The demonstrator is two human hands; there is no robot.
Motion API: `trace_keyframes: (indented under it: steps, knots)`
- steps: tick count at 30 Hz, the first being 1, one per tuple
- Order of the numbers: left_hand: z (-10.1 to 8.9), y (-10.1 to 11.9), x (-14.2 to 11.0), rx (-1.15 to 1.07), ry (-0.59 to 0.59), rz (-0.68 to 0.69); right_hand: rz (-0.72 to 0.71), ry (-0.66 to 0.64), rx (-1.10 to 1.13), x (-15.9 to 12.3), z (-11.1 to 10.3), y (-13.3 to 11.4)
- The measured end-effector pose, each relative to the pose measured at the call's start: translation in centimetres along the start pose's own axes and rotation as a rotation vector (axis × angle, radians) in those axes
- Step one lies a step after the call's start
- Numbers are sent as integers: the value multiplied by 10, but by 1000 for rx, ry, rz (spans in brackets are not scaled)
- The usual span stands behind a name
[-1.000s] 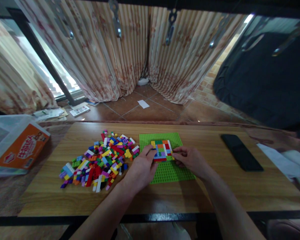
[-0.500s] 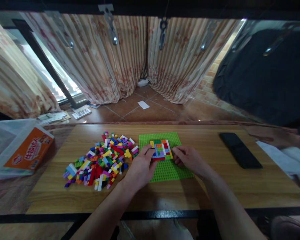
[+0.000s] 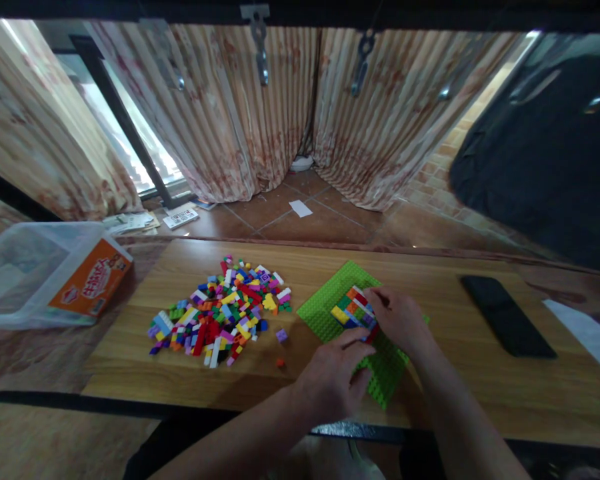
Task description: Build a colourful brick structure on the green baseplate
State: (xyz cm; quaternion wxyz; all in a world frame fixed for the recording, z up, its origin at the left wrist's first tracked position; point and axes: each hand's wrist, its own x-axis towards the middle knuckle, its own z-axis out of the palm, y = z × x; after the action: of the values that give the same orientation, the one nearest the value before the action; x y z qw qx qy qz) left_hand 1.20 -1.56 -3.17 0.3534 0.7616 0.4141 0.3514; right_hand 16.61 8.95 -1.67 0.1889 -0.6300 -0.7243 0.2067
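Note:
A flat block of colourful toy bricks (image 3: 349, 311) sits on a green studded baseplate (image 3: 325, 303), which lies turned at an angle on the table. My left hand (image 3: 337, 377) is at the near left side of the brick block, its fingers bent against that edge and its thumb lower, over the plate. At the far right edge, my right hand (image 3: 400, 319) has its fingertips closed on the bricks; its palm hides part of the plate. A purple brick (image 3: 281, 335) and a small orange brick (image 3: 281, 363) lie loose left of my left hand.
A heap of mixed bricks (image 3: 215, 320) spreads over the left of the wooden table (image 3: 130, 377). A clear plastic box (image 3: 40, 267) with an orange label stands at the far left. To the right lie a black phone (image 3: 507, 317) and white paper (image 3: 580, 337).
The baseplate and brick block have turned clockwise from lying square to lying at an angle. Both hands moved with them, the left one nearer me. A purple and an orange brick now show on the table.

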Motion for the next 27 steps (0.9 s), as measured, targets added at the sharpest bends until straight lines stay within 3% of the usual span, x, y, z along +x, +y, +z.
trace_keyframes:
  steps: [7,14,20,23,27]
  knots:
    - [0,0,4,46,-136,121,-107,30,44,0,15,-1]
    - [17,5,-2,289,-273,301,-230,27,-173,-7,26,-8]
    - [-9,19,2,319,-447,281,-318,28,-406,-15,33,-4]
    - [-21,18,3,309,-423,316,-376,20,-393,-9,34,12]
    - [-20,12,2,377,-282,276,-440,-7,-394,0,29,33]
